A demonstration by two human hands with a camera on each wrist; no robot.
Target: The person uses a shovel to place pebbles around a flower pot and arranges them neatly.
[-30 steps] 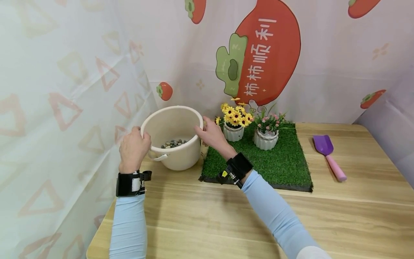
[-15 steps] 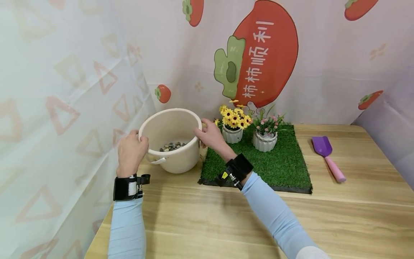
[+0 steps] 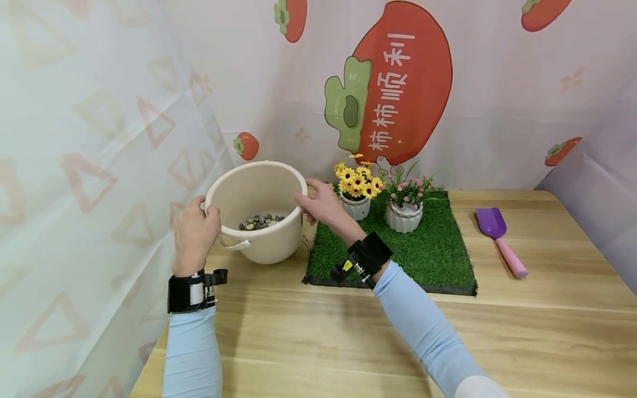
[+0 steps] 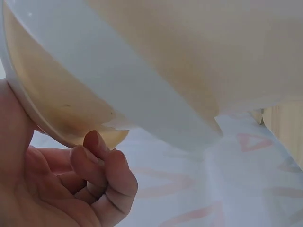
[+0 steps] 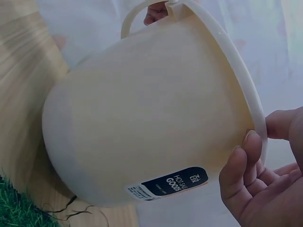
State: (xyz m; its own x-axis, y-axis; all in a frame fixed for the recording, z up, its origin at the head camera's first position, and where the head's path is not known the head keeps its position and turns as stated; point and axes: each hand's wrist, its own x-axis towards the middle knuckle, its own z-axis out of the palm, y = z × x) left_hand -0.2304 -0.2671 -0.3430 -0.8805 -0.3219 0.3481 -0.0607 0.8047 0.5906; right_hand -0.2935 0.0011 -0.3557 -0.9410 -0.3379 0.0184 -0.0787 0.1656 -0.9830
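Observation:
A cream bucket (image 3: 269,243) leans toward me at the table's left end, its mouth facing me. Grey and tan pebbles (image 3: 261,221) lie inside at the bottom. On the left side of the rim, my left hand (image 3: 196,235) grips with the thumb over the edge; in the left wrist view its fingers (image 4: 116,177) curl beneath the rim. My right hand (image 3: 324,207) pinches the rim's right side, thumb inside and fingers on the outer wall, above a dark label (image 5: 175,182). The white bucket handle (image 3: 240,245) hangs down at the front.
Right of the bucket lies a green turf mat (image 3: 398,260), bearing a pot of yellow flowers (image 3: 355,205) and a pot of pink flowers (image 3: 404,217). Farther right is a purple scoop with a pink handle (image 3: 511,257). Printed cloth (image 3: 124,166) hangs close by the left arm.
Both hands keep hold of the bucket rim. The whole head view has shifted slightly, with everything sitting a little farther left; the bucket's tilt looks nearly the same.

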